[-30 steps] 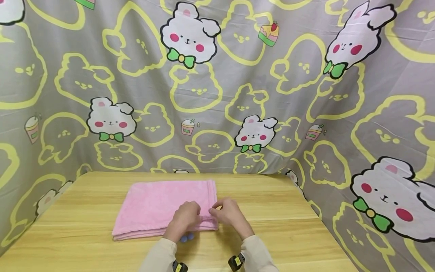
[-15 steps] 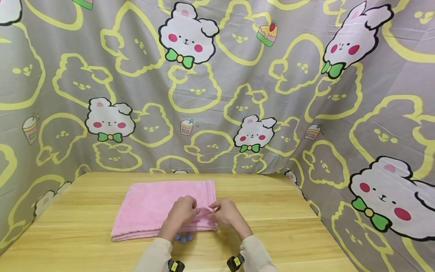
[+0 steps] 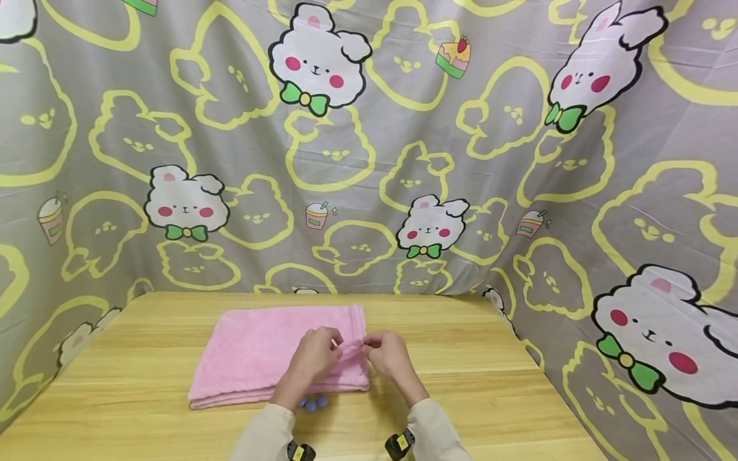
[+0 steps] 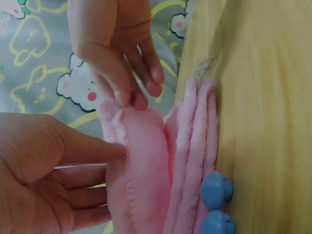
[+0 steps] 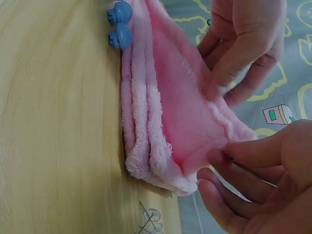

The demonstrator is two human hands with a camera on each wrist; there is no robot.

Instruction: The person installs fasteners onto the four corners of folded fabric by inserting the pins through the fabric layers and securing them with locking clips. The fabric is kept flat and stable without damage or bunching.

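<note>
A folded pink fleece blanket lies on the table, its layers stacked at the near edge. My left hand pinches the raised edge of the top layer between thumb and fingers. Close beside it, my right hand pinches the same layer near its right corner. In the right wrist view the lifted layer stands away from the folds beneath. Blue round-headed pieces sit against the blanket's near edge, partly hidden by my left arm in the head view.
Small clear pieces with thin metal pins lie on the wooden table by the blanket's right corner. A grey patterned curtain encloses the table at the back and sides.
The blanket's top layer has been lifted at its near right corner. Both hands have moved slightly farther from me with it. The blue pieces and the rest of the blanket stay put.
</note>
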